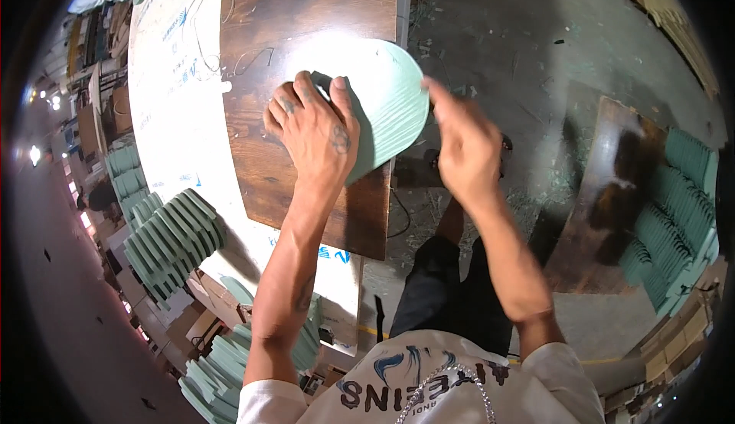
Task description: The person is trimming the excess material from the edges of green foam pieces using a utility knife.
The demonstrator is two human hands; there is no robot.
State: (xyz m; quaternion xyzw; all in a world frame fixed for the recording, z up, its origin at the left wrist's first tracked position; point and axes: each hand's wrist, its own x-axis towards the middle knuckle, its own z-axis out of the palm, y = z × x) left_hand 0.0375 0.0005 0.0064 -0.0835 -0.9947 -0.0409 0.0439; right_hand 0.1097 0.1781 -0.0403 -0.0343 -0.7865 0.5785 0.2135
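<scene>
A pale green panel (390, 118) with a rounded right end lies on the dark brown wooden board, jutting past its right edge. My left hand (314, 129) bears down at the panel's left side, fingers bent and thumb apart, holding it. Beneath that hand and thumb is a dark patch; I cannot tell whether it is shadow. At the panel's rounded edge is my right hand (465, 145), closed, with its index finger close to the rim. Anything inside those curled fingers is hidden.
The brown board (306, 18) rests on a white sheet-covered table (172, 79). Stacked green pieces (174, 236) stand at the left, with more (222, 370) at lower left. On the right, another brown board (605, 194) carries rows of green pieces (674, 217). Scraps litter the grey floor (505, 49).
</scene>
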